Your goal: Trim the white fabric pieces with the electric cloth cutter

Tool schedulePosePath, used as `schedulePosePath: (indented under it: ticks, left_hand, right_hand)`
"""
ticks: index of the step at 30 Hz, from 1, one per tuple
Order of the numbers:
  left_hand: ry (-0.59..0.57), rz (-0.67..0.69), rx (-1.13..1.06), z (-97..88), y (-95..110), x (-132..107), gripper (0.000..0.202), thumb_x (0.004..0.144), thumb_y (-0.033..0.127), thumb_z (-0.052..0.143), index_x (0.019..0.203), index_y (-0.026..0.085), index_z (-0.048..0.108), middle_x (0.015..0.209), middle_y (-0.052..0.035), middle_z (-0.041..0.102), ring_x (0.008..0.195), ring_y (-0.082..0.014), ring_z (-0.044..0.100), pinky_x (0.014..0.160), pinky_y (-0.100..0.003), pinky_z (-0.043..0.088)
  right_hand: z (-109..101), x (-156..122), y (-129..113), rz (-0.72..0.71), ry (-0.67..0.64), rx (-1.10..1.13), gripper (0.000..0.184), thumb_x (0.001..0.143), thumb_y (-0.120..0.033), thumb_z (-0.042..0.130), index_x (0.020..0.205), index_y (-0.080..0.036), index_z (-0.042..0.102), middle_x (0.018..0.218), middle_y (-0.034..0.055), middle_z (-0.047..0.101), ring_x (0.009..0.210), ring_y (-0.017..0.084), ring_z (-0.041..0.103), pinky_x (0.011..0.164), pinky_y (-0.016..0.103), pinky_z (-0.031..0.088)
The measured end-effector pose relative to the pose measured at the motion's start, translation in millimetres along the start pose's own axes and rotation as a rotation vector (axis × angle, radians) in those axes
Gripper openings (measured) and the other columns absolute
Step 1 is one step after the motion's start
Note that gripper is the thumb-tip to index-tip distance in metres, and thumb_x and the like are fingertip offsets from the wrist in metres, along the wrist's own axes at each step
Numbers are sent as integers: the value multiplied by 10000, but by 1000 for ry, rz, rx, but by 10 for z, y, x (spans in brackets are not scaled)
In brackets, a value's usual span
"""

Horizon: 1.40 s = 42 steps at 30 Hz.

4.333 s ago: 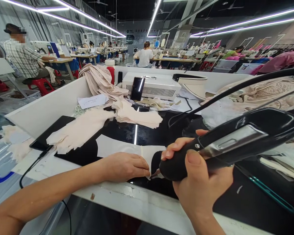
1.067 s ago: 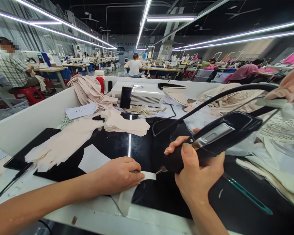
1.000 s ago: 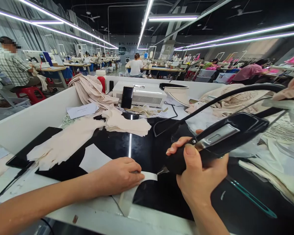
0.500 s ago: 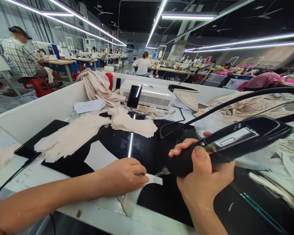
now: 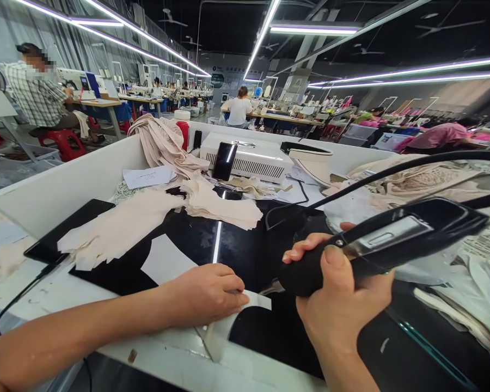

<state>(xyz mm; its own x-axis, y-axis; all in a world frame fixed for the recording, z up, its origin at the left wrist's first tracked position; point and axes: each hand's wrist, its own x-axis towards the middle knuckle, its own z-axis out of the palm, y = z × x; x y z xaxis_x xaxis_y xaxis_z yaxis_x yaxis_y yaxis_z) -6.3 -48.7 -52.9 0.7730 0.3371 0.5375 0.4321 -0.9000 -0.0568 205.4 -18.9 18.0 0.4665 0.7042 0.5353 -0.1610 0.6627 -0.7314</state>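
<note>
My left hand (image 5: 212, 294) lies on a white curved piece (image 5: 167, 258) at the board's front edge, its fingers curled together and pressing down. Whether the piece is cloth or card I cannot tell. In my right hand (image 5: 338, 294) is a black corded handheld tool (image 5: 408, 234) with a silver panel, the fingers and thumb wrapped round its thick end. A small metal tip (image 5: 274, 286) shows beneath that end, close to the white piece's right end. Whether they touch is unclear. Both rest over a glossy black board (image 5: 265, 250).
Beige cut fabric stacks (image 5: 118, 223) lie beyond my left hand. A phone (image 5: 224, 160) leans on a white vented box (image 5: 265, 158) at the back. The tool's cable (image 5: 367, 177) arches across the right, near bagged fabric (image 5: 469, 256). Co-workers sit at sewing tables farther off.
The black tool and my right hand have shifted very slightly; the cable has moved a little. My left hand and the white piece stay in place.
</note>
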Motion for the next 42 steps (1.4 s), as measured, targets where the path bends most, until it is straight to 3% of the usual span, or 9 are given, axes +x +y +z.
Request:
schedulePosePath:
  ticks: [4, 10, 16, 26, 37, 40, 42]
  left_hand:
    - [33, 7, -13, 8, -2, -9, 288, 1339, 182, 670, 1093, 161, 817, 1055, -45, 806, 944, -200, 773, 1033, -324, 699]
    - [55, 4, -14, 16, -8, -21, 351, 1359, 177, 609, 1083, 165, 825, 1052, -47, 812, 928, -204, 772, 1031, -316, 689]
    - [70, 12, -35, 0, -13, -22, 356, 1371, 181, 576, 1145, 144, 849, 1078, -59, 826, 951, -208, 779, 1040, -320, 700]
    - [-58, -16, -52, 4, -31, -48, 211, 1337, 184, 676, 1223, 165, 853, 1159, -87, 861, 1051, -216, 831, 1079, -337, 719]
    - [-27, -19, -45, -14, -28, -41, 243, 1340, 197, 685, 1157, 173, 844, 1133, -74, 862, 1029, -217, 814, 1084, -342, 705]
    - [-26, -16, -16, -56, 12, -64, 154, 1318, 125, 682, 1304, 134, 835, 1197, -101, 874, 1104, -228, 838, 1124, -352, 716]
    - [-46, -57, -16, -115, 68, -85, 215, 1269, 40, 694, 1455, 91, 789, 1320, -148, 875, 1217, -245, 852, 1146, -345, 724]
  right_hand:
    - [-40, 14, -8, -10, 12, -6, 553, 818, -520, 1147, 1200, -306, 809, 811, -88, 760, 557, 181, 690, 512, 334, 652]
    - [-45, 1, -11, 0, -10, -37, 477, 847, -512, 1136, 1085, -302, 779, 811, -76, 769, 580, 179, 697, 535, 328, 653]
    - [-21, -57, -99, 15, -20, 36, 539, 850, -522, 1154, 1216, -310, 820, 809, -85, 753, 554, 180, 682, 513, 329, 637]
    - [-4, -144, -113, 30, -61, -8, 524, 889, -539, 1131, 1219, -309, 794, 820, -82, 769, 553, 183, 703, 517, 325, 635]
    - [-95, -109, -126, 2, -21, -16, 537, 869, -535, 1154, 1207, -307, 805, 815, -75, 768, 576, 186, 694, 532, 336, 647]
    - [-83, -125, -138, -5, -27, -36, 511, 882, -532, 1139, 1192, -305, 802, 812, -77, 768, 564, 189, 691, 518, 343, 645]
    - [-86, -145, -161, -19, -24, -41, 522, 878, -538, 1142, 1193, -302, 798, 811, -77, 768, 557, 191, 690, 509, 346, 646]
